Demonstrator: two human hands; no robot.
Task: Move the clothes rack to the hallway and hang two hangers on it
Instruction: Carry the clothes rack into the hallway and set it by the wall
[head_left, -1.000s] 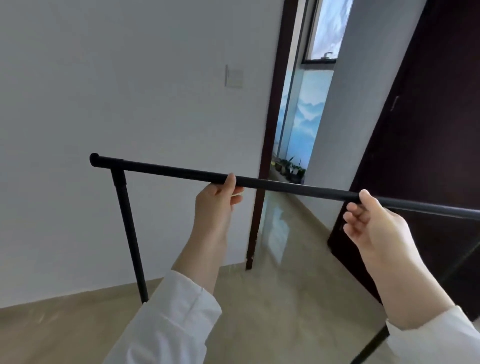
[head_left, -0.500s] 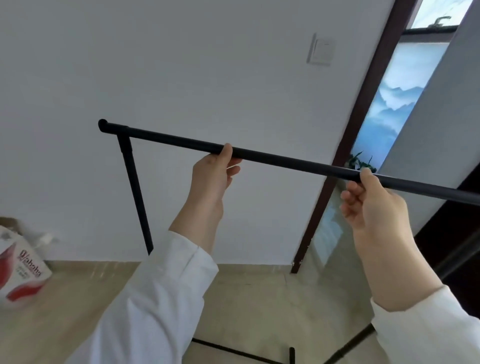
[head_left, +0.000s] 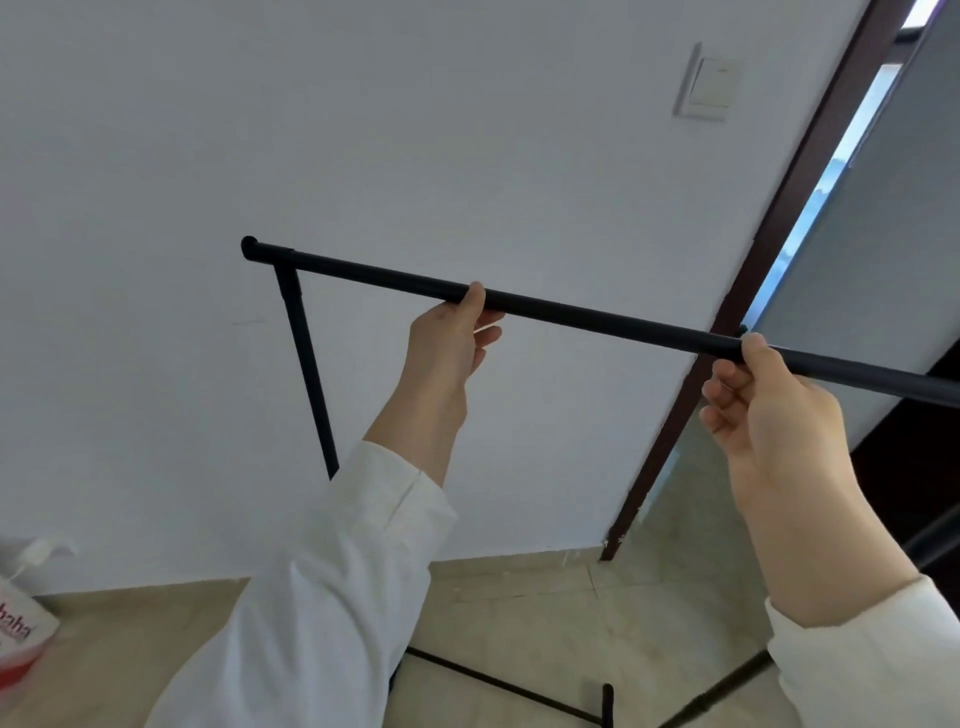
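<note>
The black metal clothes rack (head_left: 597, 315) fills the middle of the view, its top bar slanting down to the right. My left hand (head_left: 449, 345) grips the bar near its middle. My right hand (head_left: 763, 410) grips it further right. The rack's left upright runs down behind my left sleeve, and its base bars lie on the tiled floor near the bottom edge. No hangers are in view.
A white wall (head_left: 363, 156) with a light switch (head_left: 707, 83) stands right behind the rack. A dark brown door frame (head_left: 737, 306) borders a doorway at the right. A red and white carton (head_left: 21, 634) sits on the floor at the far left.
The view has swung left, toward the wall, so the doorway has slid to the right edge. Both hands keep their grip on the bar, which now tilts more steeply.
</note>
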